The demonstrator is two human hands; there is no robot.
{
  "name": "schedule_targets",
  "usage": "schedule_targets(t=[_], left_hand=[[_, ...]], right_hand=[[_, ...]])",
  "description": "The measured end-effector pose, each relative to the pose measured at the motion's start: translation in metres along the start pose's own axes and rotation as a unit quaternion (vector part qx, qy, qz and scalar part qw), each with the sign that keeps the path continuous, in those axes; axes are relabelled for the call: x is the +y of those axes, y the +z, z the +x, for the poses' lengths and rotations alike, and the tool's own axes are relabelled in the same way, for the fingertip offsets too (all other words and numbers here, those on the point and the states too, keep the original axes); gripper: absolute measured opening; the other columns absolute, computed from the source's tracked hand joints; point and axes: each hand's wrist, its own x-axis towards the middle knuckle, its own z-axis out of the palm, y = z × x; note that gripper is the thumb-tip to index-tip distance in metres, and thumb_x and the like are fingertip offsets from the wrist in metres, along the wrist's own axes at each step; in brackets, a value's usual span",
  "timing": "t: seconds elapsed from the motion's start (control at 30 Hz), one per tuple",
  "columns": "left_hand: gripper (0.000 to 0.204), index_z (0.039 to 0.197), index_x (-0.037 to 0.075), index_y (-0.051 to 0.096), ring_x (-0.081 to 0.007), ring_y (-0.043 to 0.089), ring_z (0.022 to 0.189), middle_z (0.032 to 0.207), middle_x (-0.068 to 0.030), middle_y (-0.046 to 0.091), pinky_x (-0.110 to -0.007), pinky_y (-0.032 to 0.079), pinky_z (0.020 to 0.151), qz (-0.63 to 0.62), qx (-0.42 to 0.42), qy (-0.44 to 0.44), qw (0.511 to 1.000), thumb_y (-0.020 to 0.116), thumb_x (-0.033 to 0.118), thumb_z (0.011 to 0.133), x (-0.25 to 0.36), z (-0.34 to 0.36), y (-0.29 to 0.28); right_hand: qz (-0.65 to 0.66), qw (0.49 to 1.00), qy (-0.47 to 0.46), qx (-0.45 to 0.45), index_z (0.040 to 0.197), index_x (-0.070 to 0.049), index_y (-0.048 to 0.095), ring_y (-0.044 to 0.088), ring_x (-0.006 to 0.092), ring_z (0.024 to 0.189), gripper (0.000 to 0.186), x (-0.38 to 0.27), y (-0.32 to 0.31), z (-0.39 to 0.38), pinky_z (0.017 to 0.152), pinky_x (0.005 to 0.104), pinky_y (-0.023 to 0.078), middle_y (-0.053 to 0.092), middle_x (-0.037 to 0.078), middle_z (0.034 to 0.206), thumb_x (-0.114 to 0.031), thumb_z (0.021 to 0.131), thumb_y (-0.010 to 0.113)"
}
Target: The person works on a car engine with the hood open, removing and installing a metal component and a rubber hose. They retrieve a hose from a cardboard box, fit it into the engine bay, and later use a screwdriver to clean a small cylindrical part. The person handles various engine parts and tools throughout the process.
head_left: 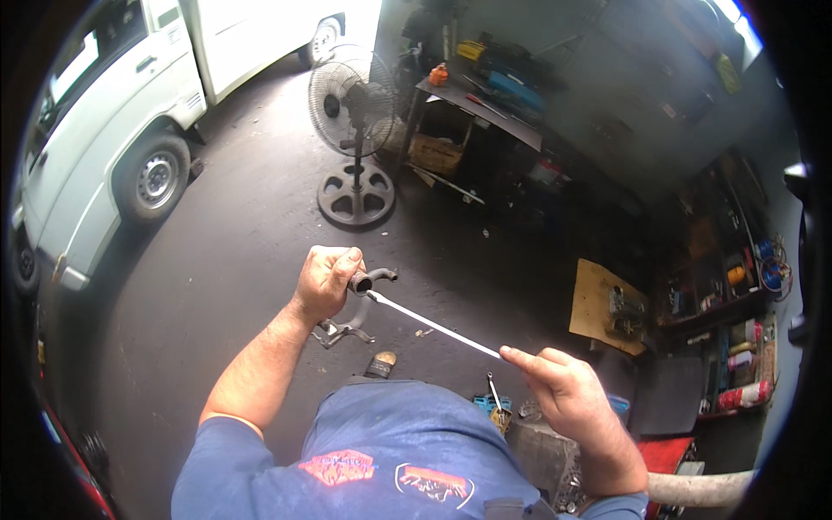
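Note:
My left hand (326, 282) is closed round a grey metal car part (353, 329) and holds it up in front of me. This part has a round, hollow end that faces toward my right, a short curved branch, and bent arms hanging below my fist. From the right, my right hand (562, 388) grips a long, slim, silver metal tool (438, 326), its index finger stretched along the shaft. The tool's wider far tip is at or very near the hollow end's rim; whether it touches or enters cannot be told. Its near end is hidden in my palm.
A standing fan (354, 100) is ahead, with a white van (130, 147) to its left. A workbench (485, 108) holds tools at the back. At right are a wooden board (598, 303) bearing a metal part and cluttered shelves (715, 299). A spanner (494, 390) stands near my right side.

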Motion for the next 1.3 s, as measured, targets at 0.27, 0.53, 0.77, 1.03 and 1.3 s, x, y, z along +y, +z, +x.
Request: schedule_targets(t=[0.27,0.53,0.77,1.03,1.3], left_hand=[[0.036,0.069,0.007,0.068,-0.0291,0.064,0.055,0.064,-0.0087,0.068,-0.038,0.051,0.055,0.383,-0.051,-0.028,0.922,0.053,0.031,0.092,0.067,-0.094,-0.058],[0.044,0.062,0.006,0.063,-0.0238,0.065,0.054,0.059,-0.0081,0.067,-0.034,0.050,0.051,0.211,0.206,-0.131,0.947,0.051,0.032,0.095,0.077,-0.192,-0.146],[0.046,0.077,0.006,0.070,-0.0368,0.066,0.071,0.073,-0.0178,0.067,-0.044,0.052,0.068,0.344,-0.079,-0.330,0.875,0.045,0.039,0.096,0.027,-0.238,-0.260],[0.048,0.070,0.004,0.069,-0.0325,0.068,0.069,0.070,-0.0193,0.067,-0.045,0.052,0.067,0.355,0.170,-0.388,0.833,0.048,0.041,0.094,-0.014,-0.273,-0.427],[0.051,0.060,0.000,0.061,-0.0205,0.060,0.049,0.054,-0.0136,0.060,-0.037,0.044,0.049,0.464,0.404,-0.250,0.748,0.049,0.033,0.096,0.007,-0.359,-0.591]], right_hand=[[-0.212,0.952,-0.222,-0.017,0.134,-0.019,0.058,0.059,0.0239,0.064,0.063,-0.065,0.003,0.004,0.057,0.0383,0.051,0.052,0.006,0.078,-0.001,0.074,0.063],[0.211,0.936,-0.226,-0.166,0.128,-0.010,0.063,0.067,0.0311,0.094,0.033,-0.123,0.123,0.065,0.079,0.0377,0.055,0.071,0.013,0.103,-0.008,0.096,0.056],[-0.193,0.911,-0.279,-0.235,0.142,-0.031,0.049,0.069,0.0276,0.091,0.044,-0.219,0.158,0.135,0.079,0.0410,0.058,0.064,0.010,0.098,-0.018,0.100,0.048],[0.105,0.898,-0.323,-0.279,0.130,-0.018,0.062,0.069,0.0238,0.099,0.031,-0.358,0.279,0.260,0.086,0.0356,0.055,0.070,0.011,0.116,-0.019,0.099,0.056],[0.323,0.891,-0.171,-0.270,0.128,-0.010,0.064,0.047,0.0040,0.074,0.029,-0.429,0.273,0.327,0.072,0.0185,0.045,0.059,-0.005,0.085,-0.011,0.100,0.058]])
